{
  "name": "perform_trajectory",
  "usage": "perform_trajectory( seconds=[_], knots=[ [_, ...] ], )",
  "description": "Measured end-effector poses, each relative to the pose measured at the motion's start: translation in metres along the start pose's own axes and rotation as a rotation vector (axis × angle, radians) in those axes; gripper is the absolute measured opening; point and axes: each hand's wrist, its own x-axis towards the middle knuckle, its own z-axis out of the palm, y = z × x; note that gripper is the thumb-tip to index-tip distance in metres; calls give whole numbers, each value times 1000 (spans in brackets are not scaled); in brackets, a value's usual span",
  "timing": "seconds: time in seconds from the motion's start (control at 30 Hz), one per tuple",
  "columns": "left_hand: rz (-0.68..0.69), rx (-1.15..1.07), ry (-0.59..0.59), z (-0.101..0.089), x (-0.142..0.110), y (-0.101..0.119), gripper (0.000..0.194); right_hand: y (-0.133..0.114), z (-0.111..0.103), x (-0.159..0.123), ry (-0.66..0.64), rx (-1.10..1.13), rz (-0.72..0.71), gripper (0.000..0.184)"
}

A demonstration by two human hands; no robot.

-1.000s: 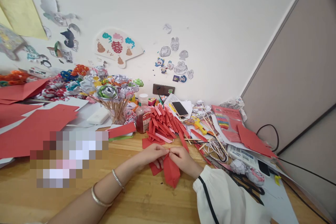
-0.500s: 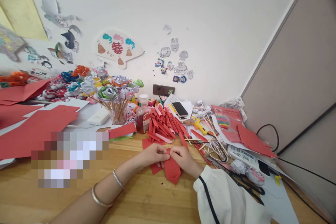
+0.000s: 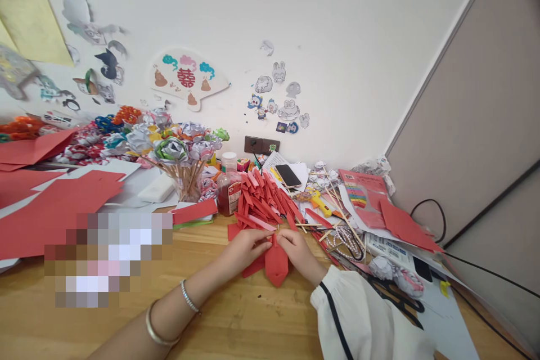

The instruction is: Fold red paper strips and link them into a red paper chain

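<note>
Both my hands pinch one folded red paper piece (image 3: 276, 264) just above the wooden table (image 3: 236, 320). My left hand (image 3: 247, 247), with two bracelets on its wrist, grips the paper's upper left edge. My right hand (image 3: 297, 253), in a white sleeve, holds the upper right edge. The paper's point hangs toward me. Another flat red paper lies under it. Right behind my hands is a heap of folded red paper strips (image 3: 264, 197).
Red paper sheets (image 3: 54, 202) cover the left. A cup of paper flowers on sticks (image 3: 181, 157), a red-labelled bottle (image 3: 229, 188), a phone (image 3: 289, 175), sticks, beads, black scissors (image 3: 400, 304) and cables (image 3: 434, 216) crowd the back and right. A blurred patch sits front left.
The red paper has been turned so that its point hangs straighter down between my hands, and it looks narrower. My hands have shifted slightly up and away from me.
</note>
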Motion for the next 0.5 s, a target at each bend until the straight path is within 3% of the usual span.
perform_trajectory(
  seconds=[0.27,0.5],
  knots=[
    [170,428,64,5,-3,-7,29,0,1,0,19,39,14,26],
    [372,612,76,8,-4,-21,29,-1,2,0,24,73,23,28]
  ],
)
